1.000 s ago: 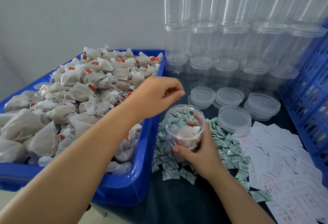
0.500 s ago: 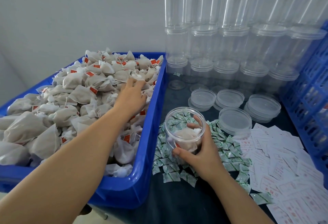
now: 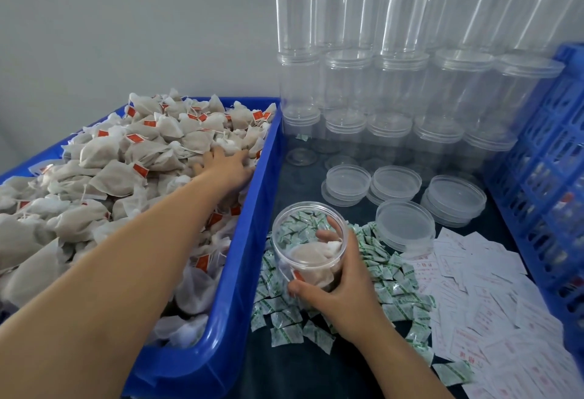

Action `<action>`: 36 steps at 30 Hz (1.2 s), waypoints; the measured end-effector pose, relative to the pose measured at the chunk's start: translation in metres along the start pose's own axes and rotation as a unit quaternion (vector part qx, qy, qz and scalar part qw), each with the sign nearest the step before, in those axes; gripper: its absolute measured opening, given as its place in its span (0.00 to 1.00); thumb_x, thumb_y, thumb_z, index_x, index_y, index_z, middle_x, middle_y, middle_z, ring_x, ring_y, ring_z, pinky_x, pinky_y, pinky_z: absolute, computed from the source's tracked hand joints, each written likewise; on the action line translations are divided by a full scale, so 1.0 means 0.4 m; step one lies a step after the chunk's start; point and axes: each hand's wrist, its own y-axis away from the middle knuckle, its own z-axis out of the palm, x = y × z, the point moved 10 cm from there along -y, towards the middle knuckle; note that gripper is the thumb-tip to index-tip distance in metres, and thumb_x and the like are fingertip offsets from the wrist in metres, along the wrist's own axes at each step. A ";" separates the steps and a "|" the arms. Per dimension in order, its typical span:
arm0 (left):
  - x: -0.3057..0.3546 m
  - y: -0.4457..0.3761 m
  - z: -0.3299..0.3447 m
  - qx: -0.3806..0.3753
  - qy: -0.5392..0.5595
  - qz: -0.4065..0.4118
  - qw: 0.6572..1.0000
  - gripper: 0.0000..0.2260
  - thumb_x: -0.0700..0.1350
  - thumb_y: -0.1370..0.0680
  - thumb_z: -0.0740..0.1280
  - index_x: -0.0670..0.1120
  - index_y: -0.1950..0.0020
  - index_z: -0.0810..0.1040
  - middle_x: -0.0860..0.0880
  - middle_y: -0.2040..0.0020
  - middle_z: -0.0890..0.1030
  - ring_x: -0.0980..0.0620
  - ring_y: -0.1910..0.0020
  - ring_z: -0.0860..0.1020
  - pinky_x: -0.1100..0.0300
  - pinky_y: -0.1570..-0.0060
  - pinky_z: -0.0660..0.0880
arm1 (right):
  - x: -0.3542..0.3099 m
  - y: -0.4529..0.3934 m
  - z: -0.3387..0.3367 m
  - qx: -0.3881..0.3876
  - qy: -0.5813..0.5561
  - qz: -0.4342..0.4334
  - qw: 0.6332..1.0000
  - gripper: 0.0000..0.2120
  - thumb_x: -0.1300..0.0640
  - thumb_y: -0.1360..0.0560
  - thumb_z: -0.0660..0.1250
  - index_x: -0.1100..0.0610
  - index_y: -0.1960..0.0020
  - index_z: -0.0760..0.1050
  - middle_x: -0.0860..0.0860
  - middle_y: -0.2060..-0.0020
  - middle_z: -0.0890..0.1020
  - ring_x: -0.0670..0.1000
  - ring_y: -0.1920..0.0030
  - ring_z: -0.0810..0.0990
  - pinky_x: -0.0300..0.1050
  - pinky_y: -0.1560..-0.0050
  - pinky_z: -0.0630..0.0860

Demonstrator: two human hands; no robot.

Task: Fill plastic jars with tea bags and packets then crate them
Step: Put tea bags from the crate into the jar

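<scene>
A clear plastic jar (image 3: 284, 240) stands on a heap of green-and-white packets (image 3: 388, 285) on the dark table. My right hand (image 3: 341, 297) grips it, thumb in front and fingers behind. A few beige tea bags (image 3: 311, 259) lie at its bottom. My left hand (image 3: 226, 166) reaches into the blue tub (image 3: 249, 240) and rests on the pile of tea bags with red tags (image 3: 126, 161) near the tub's right wall. Its fingers are spread over the bags; I cannot see a bag held in them.
Stacks of empty clear jars (image 3: 395, 82) line the back wall. Several clear lids (image 3: 404, 225) lie in front of them. White printed slips (image 3: 474, 288) cover the table at the right. A blue lattice crate (image 3: 550, 177) stands along the right edge.
My left hand has left the spot above the jar's mouth and moved into the tub, then further back along its right wall. My right hand keeps hold of the jar.
</scene>
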 end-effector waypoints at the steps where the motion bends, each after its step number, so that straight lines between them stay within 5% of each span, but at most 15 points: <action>1: 0.000 -0.006 0.004 0.001 -0.004 -0.008 1.000 0.22 0.60 0.21 0.56 0.58 0.27 0.62 0.40 0.26 0.56 0.37 0.27 0.54 0.40 0.31 0.55 | 0.003 0.000 -0.001 -0.001 0.000 0.001 1.000 0.43 0.37 0.44 0.78 0.22 0.36 0.60 0.26 0.42 0.71 0.31 0.40 0.73 0.23 0.50 0.72; 8: -0.010 -0.029 -0.039 0.093 0.011 0.018 0.995 0.12 0.47 0.22 0.63 0.49 0.39 0.74 0.44 0.42 0.76 0.43 0.42 0.74 0.43 0.37 0.66 | 0.009 -0.005 0.007 -0.008 -0.002 0.007 1.000 0.44 0.35 0.45 0.79 0.21 0.36 0.58 0.26 0.41 0.71 0.33 0.39 0.73 0.25 0.49 0.73; 13: -0.012 0.005 -0.067 0.110 0.006 0.040 0.993 0.07 0.44 0.23 0.65 0.51 0.47 0.70 0.48 0.50 0.79 0.46 0.51 0.74 0.47 0.41 0.66 | 0.006 -0.003 0.006 -0.007 -0.008 0.008 1.000 0.43 0.35 0.45 0.78 0.18 0.38 0.58 0.26 0.41 0.71 0.31 0.40 0.73 0.24 0.50 0.72; 16: -0.014 0.032 -0.092 0.126 0.066 0.066 0.988 0.14 0.42 0.24 0.67 0.49 0.42 0.67 0.47 0.55 0.77 0.47 0.57 0.73 0.51 0.53 0.70 | 0.004 -0.004 0.007 -0.007 -0.009 0.007 1.000 0.42 0.34 0.45 0.78 0.18 0.38 0.58 0.26 0.41 0.71 0.32 0.40 0.73 0.26 0.49 0.73; 20: -0.023 0.084 -0.116 0.141 0.115 0.069 0.981 0.25 0.42 0.26 0.70 0.46 0.31 0.66 0.47 0.51 0.77 0.49 0.53 0.74 0.56 0.57 0.67 | 0.001 -0.006 0.008 -0.006 -0.012 0.001 1.000 0.43 0.33 0.45 0.78 0.17 0.38 0.57 0.26 0.42 0.71 0.33 0.40 0.74 0.27 0.48 0.74; 25: -0.028 0.137 -0.147 0.165 0.136 0.092 0.973 0.18 0.42 0.26 0.69 0.48 0.37 0.74 0.49 0.48 0.79 0.47 0.45 0.75 0.46 0.37 0.68 | 0.002 -0.005 0.008 -0.003 -0.014 -0.001 1.000 0.43 0.34 0.46 0.78 0.17 0.39 0.58 0.26 0.43 0.72 0.33 0.41 0.75 0.27 0.49 0.74; 30: 0.011 0.194 -0.231 0.221 0.237 0.175 0.930 0.14 0.43 0.27 0.71 0.47 0.42 0.79 0.51 0.49 0.78 0.54 0.51 0.73 0.59 0.52 0.68 | 0.007 -0.005 0.008 -0.005 -0.016 0.005 1.000 0.44 0.34 0.46 0.79 0.19 0.38 0.59 0.26 0.43 0.72 0.34 0.41 0.76 0.31 0.47 0.76; 36: 0.067 0.276 -0.274 0.210 0.360 0.248 0.875 0.10 0.47 0.27 0.73 0.59 0.51 0.76 0.61 0.54 0.77 0.61 0.52 0.74 0.68 0.54 0.69 | 0.005 -0.006 0.009 -0.004 -0.023 -0.002 1.000 0.42 0.37 0.45 0.79 0.18 0.39 0.60 0.26 0.45 0.72 0.34 0.42 0.76 0.28 0.49 0.75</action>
